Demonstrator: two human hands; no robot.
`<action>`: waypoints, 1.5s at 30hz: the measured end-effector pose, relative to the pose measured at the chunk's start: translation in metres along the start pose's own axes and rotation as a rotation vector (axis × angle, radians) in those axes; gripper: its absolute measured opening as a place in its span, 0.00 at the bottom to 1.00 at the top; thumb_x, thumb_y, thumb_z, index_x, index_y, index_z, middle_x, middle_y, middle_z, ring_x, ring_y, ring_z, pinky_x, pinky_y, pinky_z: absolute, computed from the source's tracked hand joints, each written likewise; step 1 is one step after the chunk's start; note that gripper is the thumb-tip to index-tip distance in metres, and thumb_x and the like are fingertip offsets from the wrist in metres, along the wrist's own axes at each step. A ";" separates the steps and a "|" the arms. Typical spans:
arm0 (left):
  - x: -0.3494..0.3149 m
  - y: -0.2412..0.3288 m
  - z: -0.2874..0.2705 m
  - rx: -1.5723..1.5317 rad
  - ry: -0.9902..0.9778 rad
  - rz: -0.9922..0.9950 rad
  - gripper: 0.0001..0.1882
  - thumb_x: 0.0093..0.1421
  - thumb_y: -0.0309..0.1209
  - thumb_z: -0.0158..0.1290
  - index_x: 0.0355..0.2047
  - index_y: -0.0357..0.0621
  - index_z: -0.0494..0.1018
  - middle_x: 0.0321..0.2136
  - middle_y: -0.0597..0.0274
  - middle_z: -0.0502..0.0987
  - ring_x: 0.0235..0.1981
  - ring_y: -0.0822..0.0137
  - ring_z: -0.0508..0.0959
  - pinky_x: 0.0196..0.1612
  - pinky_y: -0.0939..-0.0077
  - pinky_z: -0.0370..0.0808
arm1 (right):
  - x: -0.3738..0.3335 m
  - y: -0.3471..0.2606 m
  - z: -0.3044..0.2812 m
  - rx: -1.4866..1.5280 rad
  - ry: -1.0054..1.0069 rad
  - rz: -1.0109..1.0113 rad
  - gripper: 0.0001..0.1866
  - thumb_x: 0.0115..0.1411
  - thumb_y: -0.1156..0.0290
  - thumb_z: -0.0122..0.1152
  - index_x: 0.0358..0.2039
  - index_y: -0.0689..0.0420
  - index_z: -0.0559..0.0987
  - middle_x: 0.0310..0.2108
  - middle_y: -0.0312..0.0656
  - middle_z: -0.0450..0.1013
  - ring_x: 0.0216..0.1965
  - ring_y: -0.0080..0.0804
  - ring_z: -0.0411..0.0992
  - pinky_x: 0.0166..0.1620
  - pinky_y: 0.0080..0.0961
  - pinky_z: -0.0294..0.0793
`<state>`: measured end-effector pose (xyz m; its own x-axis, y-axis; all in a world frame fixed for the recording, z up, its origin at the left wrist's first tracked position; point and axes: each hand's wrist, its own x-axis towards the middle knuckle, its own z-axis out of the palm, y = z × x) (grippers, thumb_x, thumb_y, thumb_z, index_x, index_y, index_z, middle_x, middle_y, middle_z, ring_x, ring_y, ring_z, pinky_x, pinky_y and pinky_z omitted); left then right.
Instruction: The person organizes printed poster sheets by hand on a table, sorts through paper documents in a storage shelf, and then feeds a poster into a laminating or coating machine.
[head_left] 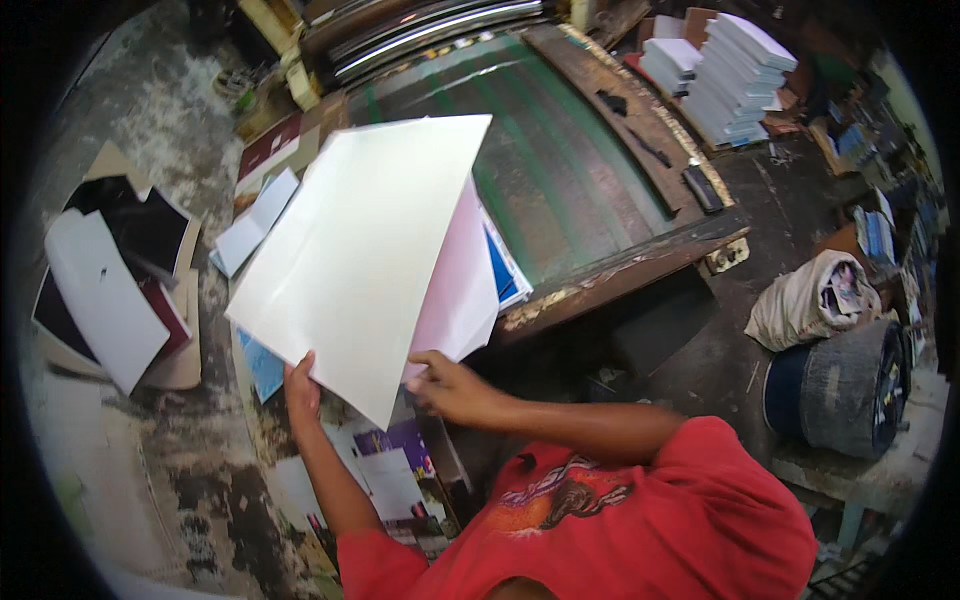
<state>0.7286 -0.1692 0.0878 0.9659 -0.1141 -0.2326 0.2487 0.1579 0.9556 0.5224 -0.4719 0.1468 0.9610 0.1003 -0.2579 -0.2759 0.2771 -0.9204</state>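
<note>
A large white sheet (350, 240) slants across the middle, one corner pointing down towards me. My left hand (302, 392) is closed on its lower left edge, the thumb lying on top. Behind its right side shows a pale pink sheet (460, 285), which overlaps a stack with blue printing (503, 268). My right hand (450, 390) is at the lower edge of the pink sheet, fingers bent and seemingly pinching it. A light blue printed sheet (260, 365) sticks out under the white one near my left hand.
Beyond the sheets lies a worn green machine bed (560, 150) with metal rollers (440, 35) at its far end. White paper stacks (735, 85) stand far right. A sack (815, 300) and a dark drum (840, 390) are at right. Loose boards and a sheet (105, 300) lie left.
</note>
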 end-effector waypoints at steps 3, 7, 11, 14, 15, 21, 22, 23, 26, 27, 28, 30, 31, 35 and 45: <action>0.001 -0.013 0.003 0.137 0.053 -0.022 0.34 0.58 0.21 0.52 0.64 0.34 0.52 0.58 0.48 0.65 0.58 0.55 0.67 0.62 0.66 0.61 | -0.037 -0.025 -0.067 -0.348 0.279 -0.322 0.14 0.61 0.62 0.58 0.41 0.60 0.79 0.35 0.47 0.77 0.38 0.32 0.75 0.41 0.28 0.73; -0.028 0.020 0.046 0.864 0.415 0.171 0.43 0.55 0.32 0.61 0.65 0.35 0.50 0.61 0.44 0.61 0.62 0.51 0.62 0.63 0.61 0.58 | -0.014 -0.043 -0.167 -0.366 0.689 -0.354 0.11 0.60 0.67 0.58 0.35 0.64 0.78 0.30 0.46 0.76 0.32 0.32 0.74 0.38 0.28 0.72; -0.088 0.026 0.138 1.085 0.212 0.698 0.56 0.46 0.50 0.67 0.66 0.39 0.49 0.63 0.43 0.56 0.64 0.44 0.55 0.65 0.53 0.53 | -0.002 -0.049 -0.185 -0.590 0.577 -0.164 0.15 0.56 0.63 0.63 0.29 0.64 0.80 0.28 0.51 0.77 0.31 0.37 0.76 0.37 0.31 0.73; -0.150 0.015 0.227 1.210 -0.172 0.801 0.56 0.41 0.59 0.65 0.64 0.40 0.56 0.61 0.43 0.59 0.64 0.43 0.56 0.64 0.49 0.52 | 0.003 -0.044 -0.184 -0.694 0.543 -0.088 0.16 0.52 0.61 0.67 0.25 0.64 0.80 0.26 0.53 0.77 0.30 0.39 0.77 0.36 0.32 0.74; -0.153 0.011 0.239 1.316 -0.258 0.838 0.55 0.41 0.60 0.64 0.63 0.41 0.58 0.61 0.43 0.60 0.64 0.43 0.56 0.64 0.49 0.53 | 0.006 -0.042 -0.183 -0.672 0.559 -0.106 0.16 0.51 0.61 0.68 0.24 0.64 0.80 0.25 0.52 0.77 0.29 0.39 0.77 0.35 0.33 0.74; -0.138 -0.023 0.251 1.175 -0.277 0.814 0.27 0.56 0.38 0.60 0.56 0.51 0.70 0.56 0.50 0.68 0.59 0.41 0.64 0.58 0.49 0.62 | 0.035 -0.038 -0.196 -0.258 0.343 0.233 0.18 0.50 0.58 0.66 0.20 0.62 0.78 0.14 0.40 0.68 0.13 0.28 0.65 0.16 0.29 0.62; -0.136 -0.027 0.249 1.177 -0.257 0.832 0.24 0.56 0.36 0.59 0.54 0.51 0.71 0.54 0.51 0.70 0.58 0.42 0.65 0.57 0.49 0.62 | 0.034 -0.049 -0.189 -0.346 0.356 0.244 0.17 0.50 0.60 0.64 0.20 0.63 0.77 0.13 0.41 0.68 0.13 0.29 0.64 0.18 0.30 0.63; -0.133 -0.034 0.249 1.175 -0.253 0.847 0.22 0.57 0.35 0.58 0.53 0.50 0.72 0.53 0.52 0.71 0.57 0.42 0.66 0.57 0.49 0.62 | 0.037 -0.043 -0.190 -0.456 0.412 0.088 0.16 0.50 0.60 0.63 0.21 0.63 0.77 0.14 0.42 0.69 0.15 0.29 0.65 0.21 0.30 0.65; -0.134 -0.033 0.257 1.127 -0.190 0.834 0.14 0.60 0.29 0.54 0.48 0.51 0.76 0.47 0.55 0.76 0.54 0.44 0.71 0.57 0.49 0.62 | 0.019 -0.063 -0.209 -0.467 0.370 -0.182 0.14 0.53 0.61 0.59 0.23 0.62 0.78 0.20 0.44 0.73 0.27 0.34 0.72 0.33 0.33 0.70; -0.133 -0.036 0.256 1.123 -0.186 0.813 0.14 0.60 0.29 0.53 0.48 0.51 0.76 0.48 0.55 0.76 0.54 0.44 0.71 0.57 0.49 0.62 | 0.001 -0.064 -0.212 -0.569 0.345 -0.140 0.14 0.54 0.62 0.58 0.24 0.62 0.78 0.21 0.43 0.73 0.26 0.35 0.72 0.33 0.33 0.70; -0.131 -0.038 0.258 1.118 -0.185 0.797 0.14 0.61 0.28 0.53 0.48 0.52 0.76 0.48 0.54 0.76 0.54 0.44 0.71 0.58 0.49 0.62 | -0.017 -0.065 -0.218 -0.669 0.322 -0.097 0.14 0.55 0.62 0.58 0.25 0.62 0.78 0.22 0.43 0.73 0.26 0.35 0.71 0.33 0.32 0.70; -0.127 -0.047 0.266 1.162 -0.237 0.769 0.15 0.62 0.28 0.51 0.49 0.52 0.75 0.50 0.55 0.75 0.57 0.45 0.69 0.59 0.47 0.60 | -0.034 -0.049 -0.261 -0.415 0.742 -0.352 0.12 0.59 0.64 0.55 0.25 0.59 0.75 0.20 0.34 0.68 0.23 0.23 0.67 0.27 0.21 0.65; -0.131 -0.049 0.257 1.223 -0.222 0.755 0.15 0.62 0.28 0.51 0.49 0.51 0.75 0.50 0.55 0.75 0.57 0.46 0.68 0.60 0.46 0.59 | -0.062 -0.075 -0.273 -0.311 0.837 -0.323 0.11 0.59 0.64 0.54 0.25 0.58 0.74 0.20 0.33 0.67 0.23 0.21 0.66 0.26 0.19 0.63; -0.157 -0.039 0.296 1.243 -0.135 0.841 0.21 0.60 0.33 0.55 0.53 0.44 0.71 0.54 0.47 0.69 0.61 0.45 0.63 0.61 0.45 0.57 | -0.243 -0.075 -0.378 -0.036 0.863 -0.242 0.10 0.59 0.62 0.54 0.23 0.50 0.69 0.18 0.28 0.58 0.16 0.16 0.56 0.19 0.17 0.56; -0.303 -0.237 0.613 0.638 -0.720 0.345 0.23 0.55 0.35 0.61 0.47 0.38 0.70 0.45 0.52 0.72 0.45 0.57 0.73 0.47 0.68 0.71 | -0.611 0.167 -0.455 0.760 1.257 -0.205 0.14 0.58 0.65 0.58 0.42 0.58 0.74 0.30 0.37 0.76 0.26 0.29 0.75 0.28 0.35 0.79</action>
<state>0.3330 -0.7733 0.0422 0.6528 -0.7566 0.0367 -0.3228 -0.2340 0.9171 -0.1011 -0.9214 0.0170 0.2621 -0.7640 -0.5896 0.2994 0.6451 -0.7030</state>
